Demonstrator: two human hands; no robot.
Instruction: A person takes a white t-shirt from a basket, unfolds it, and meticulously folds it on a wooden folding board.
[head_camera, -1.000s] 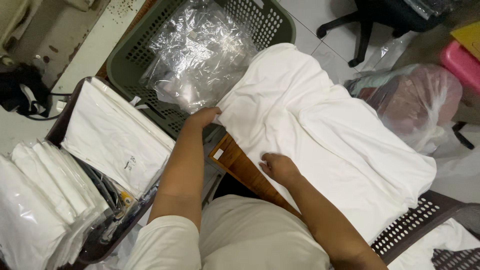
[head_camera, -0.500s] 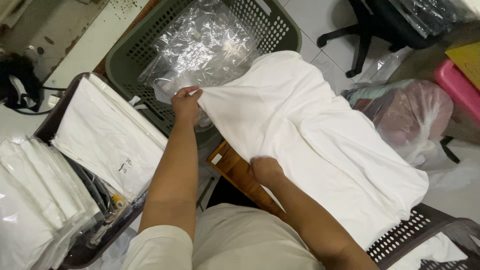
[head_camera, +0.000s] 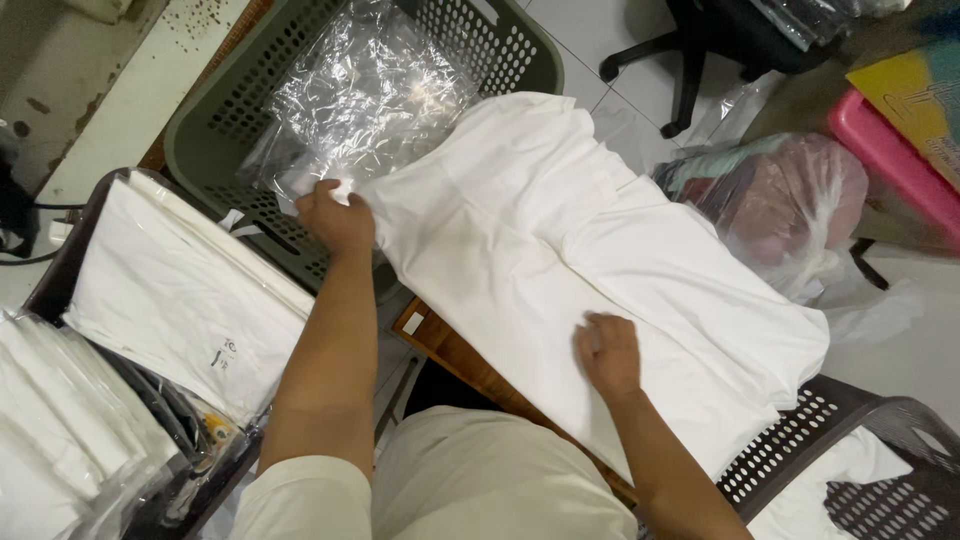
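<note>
A white cloth (head_camera: 590, 270) lies spread across the centre of the frame, hiding most of a wooden board (head_camera: 450, 350) beneath it; its lower right end overlaps a dark basket (head_camera: 800, 450) cut off by the bottom edge. The left hand (head_camera: 338, 218) pinches the cloth's upper left corner, while the right hand (head_camera: 608, 352) rests on it lower centre, fingers curled, the grip unclear. Crinkled clear bags (head_camera: 370, 90) fill the green basket (head_camera: 500, 40) at upper centre, and packed white stacks (head_camera: 150, 290) sit at left.
</note>
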